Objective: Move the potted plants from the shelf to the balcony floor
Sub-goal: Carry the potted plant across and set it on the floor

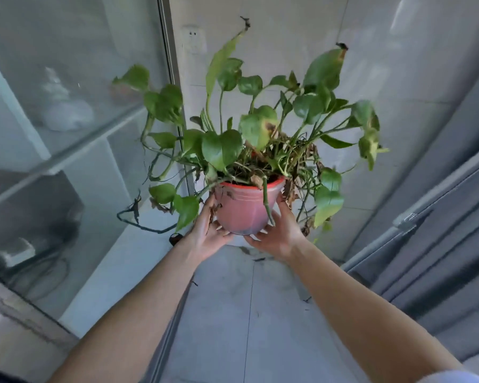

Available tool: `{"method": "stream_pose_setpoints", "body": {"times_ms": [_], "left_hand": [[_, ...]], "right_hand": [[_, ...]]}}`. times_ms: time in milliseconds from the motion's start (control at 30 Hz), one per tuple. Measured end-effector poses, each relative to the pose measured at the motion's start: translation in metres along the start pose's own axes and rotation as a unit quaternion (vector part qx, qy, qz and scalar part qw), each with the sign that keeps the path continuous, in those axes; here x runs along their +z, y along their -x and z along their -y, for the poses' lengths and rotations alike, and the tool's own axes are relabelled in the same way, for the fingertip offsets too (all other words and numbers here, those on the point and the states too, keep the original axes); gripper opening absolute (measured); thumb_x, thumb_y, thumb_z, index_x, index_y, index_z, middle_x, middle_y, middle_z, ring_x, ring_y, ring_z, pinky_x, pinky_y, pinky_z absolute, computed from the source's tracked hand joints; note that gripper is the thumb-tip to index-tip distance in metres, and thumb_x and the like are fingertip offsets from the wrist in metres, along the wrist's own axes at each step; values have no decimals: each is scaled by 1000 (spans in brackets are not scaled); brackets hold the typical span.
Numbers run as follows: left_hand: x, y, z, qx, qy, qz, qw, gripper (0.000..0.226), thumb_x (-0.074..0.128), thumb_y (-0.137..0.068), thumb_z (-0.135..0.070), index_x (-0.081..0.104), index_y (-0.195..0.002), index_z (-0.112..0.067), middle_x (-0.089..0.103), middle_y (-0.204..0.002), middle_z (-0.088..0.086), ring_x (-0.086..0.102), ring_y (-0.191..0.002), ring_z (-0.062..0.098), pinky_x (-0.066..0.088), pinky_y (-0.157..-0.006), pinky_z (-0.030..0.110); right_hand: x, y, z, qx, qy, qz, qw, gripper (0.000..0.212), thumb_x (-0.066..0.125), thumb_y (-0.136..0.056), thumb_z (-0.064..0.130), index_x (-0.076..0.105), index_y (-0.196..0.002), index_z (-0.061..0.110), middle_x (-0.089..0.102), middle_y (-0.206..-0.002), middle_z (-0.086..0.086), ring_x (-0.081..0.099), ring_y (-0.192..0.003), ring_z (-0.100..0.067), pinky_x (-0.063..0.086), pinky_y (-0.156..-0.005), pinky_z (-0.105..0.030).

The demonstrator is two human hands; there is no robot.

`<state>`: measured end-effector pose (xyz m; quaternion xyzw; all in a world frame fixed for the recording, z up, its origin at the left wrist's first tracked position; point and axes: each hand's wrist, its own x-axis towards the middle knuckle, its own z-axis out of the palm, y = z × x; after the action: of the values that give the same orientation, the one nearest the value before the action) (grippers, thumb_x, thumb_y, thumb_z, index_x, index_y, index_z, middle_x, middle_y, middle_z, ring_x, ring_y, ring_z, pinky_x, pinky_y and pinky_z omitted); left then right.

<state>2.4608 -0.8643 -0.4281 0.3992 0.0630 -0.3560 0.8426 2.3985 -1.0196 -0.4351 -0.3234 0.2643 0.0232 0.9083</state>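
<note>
A pink plastic pot with a red rim holds a trailing green plant with some brown, dry leaves. I hold it in the air in front of me, above the tiled balcony floor. My left hand cups the pot's lower left side. On the lower right side my right hand grips it, fingers under the base. A long vine hangs off to the left.
A glass sliding door fills the left, with white shelves and dark objects behind it. A white tiled wall with a socket stands ahead. Grey window frames run along the right. Bits of dry leaf lie on the floor.
</note>
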Motion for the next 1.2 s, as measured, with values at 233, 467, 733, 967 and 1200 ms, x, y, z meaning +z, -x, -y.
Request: {"method": "stream_pose_setpoints", "body": {"times_ms": [233,467,733,967,1200], "left_hand": [[-24,-146,-48,-36,52,-33,997,40,59,-87,-48,58,-112,-18,50,-142,15,50,-127,32,45,-101,45],[-60,-310,-87,-96,70,-73,990,23,53,-94,-36,57,-102,-14,44,-148,13,44,-134,28,36,-111,42],[-152,-482,-44,-110,77,-75,988,29,46,-97,-31,58,-112,-10,53,-127,9,52,-117,25,43,-94,36],[-285,-616,60,-114,67,-94,987,20,45,-98,-31,58,-98,-16,61,-102,3,58,-91,18,52,-77,30],[-423,-725,183,-117,67,-123,983,23,50,-96,-31,61,-102,-12,64,-101,4,59,-93,17,47,-90,32]], "right_hand": [[11,-150,41,24,-17,-25,999,51,71,-73,53,61,-114,24,57,-123,-13,61,-107,-33,56,-81,-50],[5,-314,61,27,-33,-71,997,53,59,-87,48,54,-131,19,57,-130,-15,58,-116,-31,49,-96,-49],[-75,-493,36,26,-25,-77,996,40,54,-92,40,59,-122,15,56,-134,-10,54,-124,-30,43,-104,-48],[-201,-646,-51,51,-18,-64,996,44,58,-91,36,57,-129,13,56,-139,-12,54,-126,-28,45,-104,-46],[-331,-783,-165,62,-5,-71,996,47,51,-94,48,58,-131,20,57,-137,-6,53,-126,-28,46,-103,-44]]}}
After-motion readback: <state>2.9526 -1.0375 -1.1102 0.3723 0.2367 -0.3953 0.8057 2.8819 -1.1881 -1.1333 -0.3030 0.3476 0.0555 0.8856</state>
